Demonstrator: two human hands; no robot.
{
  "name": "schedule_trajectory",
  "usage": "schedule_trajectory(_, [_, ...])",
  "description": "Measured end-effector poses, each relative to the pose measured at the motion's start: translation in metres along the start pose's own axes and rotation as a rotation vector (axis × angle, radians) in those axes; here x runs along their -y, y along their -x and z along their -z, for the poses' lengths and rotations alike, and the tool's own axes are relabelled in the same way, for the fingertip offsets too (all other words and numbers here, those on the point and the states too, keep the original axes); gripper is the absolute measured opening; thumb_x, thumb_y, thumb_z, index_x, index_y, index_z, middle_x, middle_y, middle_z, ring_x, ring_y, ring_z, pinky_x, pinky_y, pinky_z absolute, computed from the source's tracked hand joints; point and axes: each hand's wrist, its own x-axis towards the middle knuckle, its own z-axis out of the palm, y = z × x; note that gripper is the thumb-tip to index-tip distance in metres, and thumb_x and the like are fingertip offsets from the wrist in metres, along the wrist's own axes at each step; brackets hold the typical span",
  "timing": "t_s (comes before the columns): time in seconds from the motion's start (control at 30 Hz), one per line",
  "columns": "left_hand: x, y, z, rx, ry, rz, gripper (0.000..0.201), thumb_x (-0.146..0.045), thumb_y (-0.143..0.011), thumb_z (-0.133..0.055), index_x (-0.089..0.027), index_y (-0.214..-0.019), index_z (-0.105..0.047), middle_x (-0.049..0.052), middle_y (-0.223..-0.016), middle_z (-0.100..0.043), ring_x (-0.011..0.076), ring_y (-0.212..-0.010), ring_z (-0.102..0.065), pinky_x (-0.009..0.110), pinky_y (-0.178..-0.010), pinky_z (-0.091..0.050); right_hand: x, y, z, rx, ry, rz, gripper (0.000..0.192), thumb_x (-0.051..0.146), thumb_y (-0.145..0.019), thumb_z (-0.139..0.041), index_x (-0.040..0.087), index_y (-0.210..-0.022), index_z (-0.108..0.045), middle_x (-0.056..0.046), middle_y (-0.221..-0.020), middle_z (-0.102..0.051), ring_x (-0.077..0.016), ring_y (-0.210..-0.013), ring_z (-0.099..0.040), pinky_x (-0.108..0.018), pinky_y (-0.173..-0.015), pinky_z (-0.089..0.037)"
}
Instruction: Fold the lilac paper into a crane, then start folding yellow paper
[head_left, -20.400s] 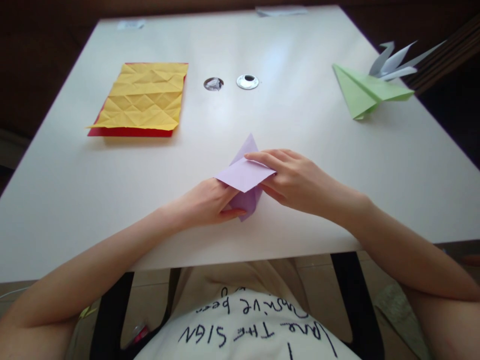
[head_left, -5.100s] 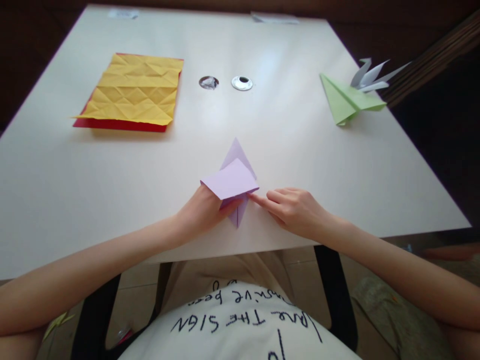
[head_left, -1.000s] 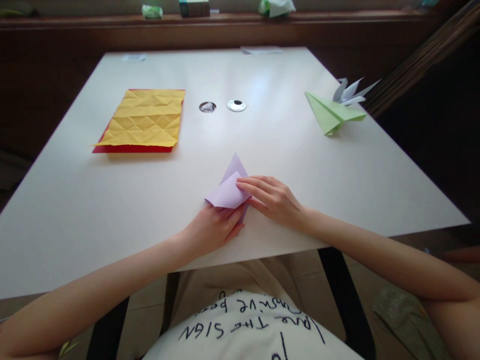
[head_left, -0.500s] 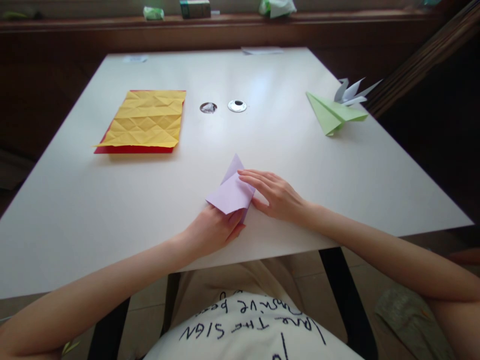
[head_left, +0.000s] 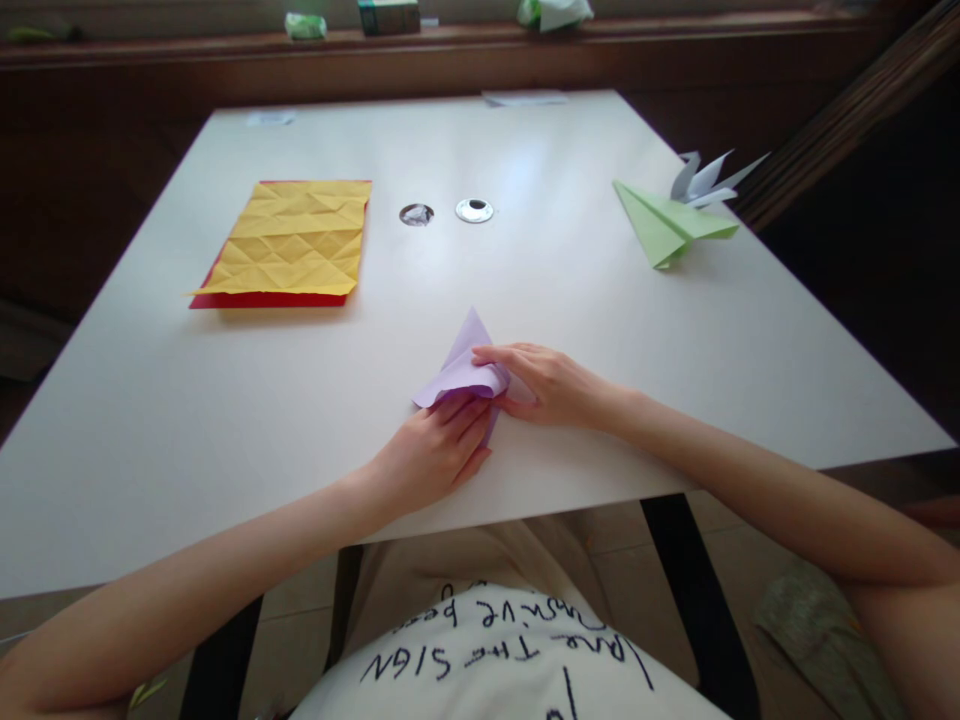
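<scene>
A folded sheet of purple origami paper (head_left: 459, 375) rests on the white table in front of me, one pointed corner facing away. My left hand (head_left: 439, 450) comes in from the lower left and holds the paper, its fingertips tucked beneath a raised flap and hidden there. Around the flap's right side, my right hand (head_left: 544, 382) is closed, with fingers on top and the thumb low at the edge. Between the hands the flap's near edge bends into a curve.
Yellow creased paper (head_left: 296, 240) lies over a red sheet (head_left: 270, 300) at left. A green paper plane (head_left: 667, 228) and a white paper crane (head_left: 705, 182) sit at right. Two round table holes, one with a silvery cap (head_left: 466, 213), are beyond the hands.
My right hand has closed further on the flap and curled its near edge upward, uncovering more of my left fingers. The left hand has barely moved.
</scene>
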Motion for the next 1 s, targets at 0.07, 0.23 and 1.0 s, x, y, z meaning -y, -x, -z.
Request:
schedule_trajectory(0.07, [0.0001, -0.0004, 0.0003, -0.011, -0.014, -0.004, 0.034, -0.025, -0.089, -0.045, -0.004, -0.112, -0.057, 0.015, -0.108, -0.065, 0.0274, -0.105, -0.058, 0.041, -0.092, -0.048, -0.0002, 0.0004, 0.0, -0.003, -0.058, -0.053, 0.056, 0.019, -0.078, -0.055, 0.021, -0.13, -0.033, -0.008, -0.116, -0.061, -0.0198, -0.106, -0.058, -0.035, -0.089, -0.048])
schedule_trajectory(0.23, [0.0002, -0.0005, 0.0002, -0.003, -0.026, -0.002, 0.035, -0.026, -0.088, -0.046, -0.003, -0.112, -0.057, 0.015, -0.109, -0.065, 0.0272, -0.104, -0.059, 0.04, -0.092, -0.049, -0.0014, 0.0008, 0.0, 0.004, -0.189, -0.149, 0.051, 0.021, -0.078, -0.057, 0.022, -0.127, -0.04, -0.006, -0.116, -0.062, -0.0179, -0.105, -0.059, -0.031, -0.088, -0.047])
schedule_trajectory(1.0, [-0.0002, 0.0008, 0.0014, 0.036, -0.061, 0.001, 0.037, -0.026, -0.09, -0.041, -0.004, -0.117, -0.054, 0.016, -0.11, -0.064, 0.027, -0.096, -0.061, 0.04, -0.084, -0.049, -0.0011, -0.0014, -0.002, -0.065, -0.293, -0.28, 0.03, 0.016, -0.075, -0.056, 0.019, -0.105, -0.06, -0.003, -0.105, -0.067, -0.0171, -0.095, -0.063, -0.028, -0.085, -0.048])
